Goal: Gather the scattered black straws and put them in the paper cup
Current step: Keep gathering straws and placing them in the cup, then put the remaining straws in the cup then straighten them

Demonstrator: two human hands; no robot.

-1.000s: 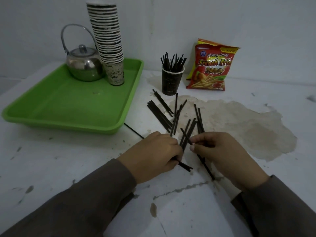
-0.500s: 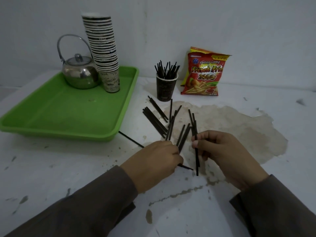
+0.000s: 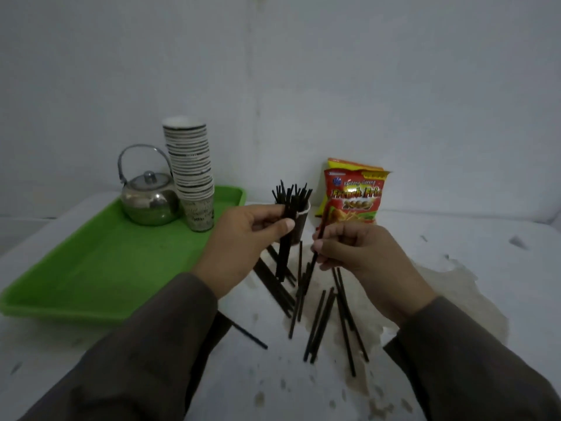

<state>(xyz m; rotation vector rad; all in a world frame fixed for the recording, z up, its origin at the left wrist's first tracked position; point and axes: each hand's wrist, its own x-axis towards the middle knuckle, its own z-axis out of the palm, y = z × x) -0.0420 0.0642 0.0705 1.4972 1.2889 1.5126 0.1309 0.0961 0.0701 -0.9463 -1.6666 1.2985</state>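
- Across the white counter [image 3: 455,238], worn and stained brown at your right, the job is part done.
- At your left a green tray [image 3: 100,268] sits on the counter, carrying a steel kettle [image 3: 148,202] and, just beside it, a tall stack of paper cups [image 3: 189,168].
- Against the back wall a red snack bag [image 3: 355,196] stands upright, just right of the paper cup [image 3: 300,226].
- Your left hand [image 3: 243,238], raised above the counter, has its grip clamped on a small bundle of straws [image 3: 283,253], held nearly upright in front of the paper cup, thumb pressed across them.
- Your right hand [image 3: 355,247], close beside the left, has its grip pinched shut on a single straw [image 3: 315,256] that leans a little toward the snack bag, its lower end hanging over the scattered ones.
- That dark paper cup stands on the counter behind your left fingers, partly hidden by them, with a sheaf of cup straws [image 3: 293,192] fanning out of its mouth.
- Loose black straws [image 3: 321,317] lie scattered on the counter below and between your hands, some crossing each other over the brown stain.
- One stray straw [image 3: 249,335] lies apart from them, angled out from under your left sleeve near the tray's front corner.
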